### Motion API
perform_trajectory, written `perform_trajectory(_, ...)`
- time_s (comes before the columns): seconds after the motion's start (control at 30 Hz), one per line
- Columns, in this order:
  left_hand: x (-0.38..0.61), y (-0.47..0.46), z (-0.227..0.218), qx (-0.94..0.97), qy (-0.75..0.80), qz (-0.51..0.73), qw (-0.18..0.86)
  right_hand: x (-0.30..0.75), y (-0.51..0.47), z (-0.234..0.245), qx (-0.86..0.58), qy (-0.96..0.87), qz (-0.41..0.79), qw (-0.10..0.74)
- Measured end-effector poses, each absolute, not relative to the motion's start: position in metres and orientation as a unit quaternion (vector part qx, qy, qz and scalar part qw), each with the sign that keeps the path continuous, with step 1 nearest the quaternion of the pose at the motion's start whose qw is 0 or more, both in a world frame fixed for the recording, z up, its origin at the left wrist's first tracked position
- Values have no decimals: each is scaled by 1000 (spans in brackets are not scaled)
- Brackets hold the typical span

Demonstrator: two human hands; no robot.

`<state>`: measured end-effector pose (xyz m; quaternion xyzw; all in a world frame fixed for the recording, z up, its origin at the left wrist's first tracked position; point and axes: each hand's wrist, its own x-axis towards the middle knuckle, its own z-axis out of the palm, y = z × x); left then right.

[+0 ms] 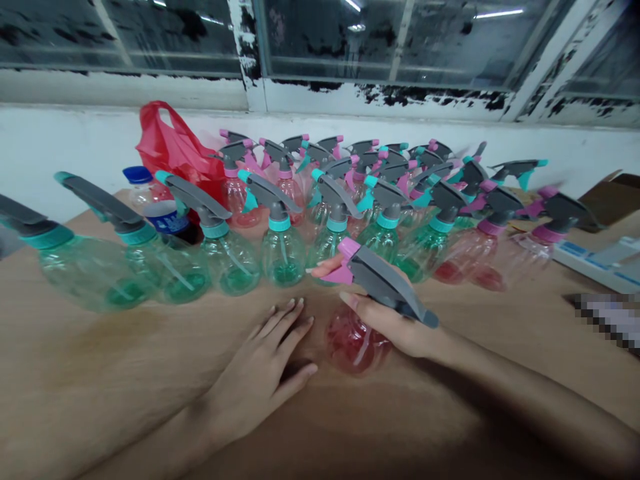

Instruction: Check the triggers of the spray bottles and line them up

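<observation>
My right hand [395,327] is wrapped round the neck of a pink spray bottle [357,347] with a grey and pink trigger head. The bottle is clear pink plastic, and a pale dip tube shows inside it. Its nozzle points to the left and away from me. Flat on the table, left of this bottle, lies my left hand [265,363], fingers stretched out, holding nothing. Just beyond both hands stands a row of green spray bottles [283,257] with turquoise collars.
Behind that row crowd several more spray bottles [285,190]. A red plastic bag [175,147] and a blue-capped drink bottle [167,217] stand at the back left. To the right are a cardboard box [613,200] and a white-and-blue object [605,260] on the wooden table [150,373].
</observation>
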<state>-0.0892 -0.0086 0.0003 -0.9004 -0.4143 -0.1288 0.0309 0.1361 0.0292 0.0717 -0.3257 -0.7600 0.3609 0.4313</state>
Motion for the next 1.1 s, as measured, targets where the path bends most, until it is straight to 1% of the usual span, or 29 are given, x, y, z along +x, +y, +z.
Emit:
perform_trajectory(0.1,-89,-9,1,-900,-414,-129,36,136,29,72,-313,-738,398,446)
perform_trajectory(0.23,-90,-8,0,-901,-409,-133,58,136,29,75,-306,-733,377,476)
perform_trajectory(0.33,-90,-8,-1,-902,-405,-132,69,137,28,76,-317,-734,364,478)
perform_trajectory(0.53,-89,-8,1,-900,-412,-126,59,134,29,73,-339,-714,392,471)
perform_trajectory(0.73,-89,-9,1,-899,-415,-134,50,132,25,75,-348,-698,401,481)
perform_trajectory(0.97,-90,-8,-2,-898,-414,-142,40,132,26,69,-348,-717,353,490)
perform_trajectory(1.1,-90,-8,-2,-899,-411,-142,39,132,26,69,-357,-721,346,483)
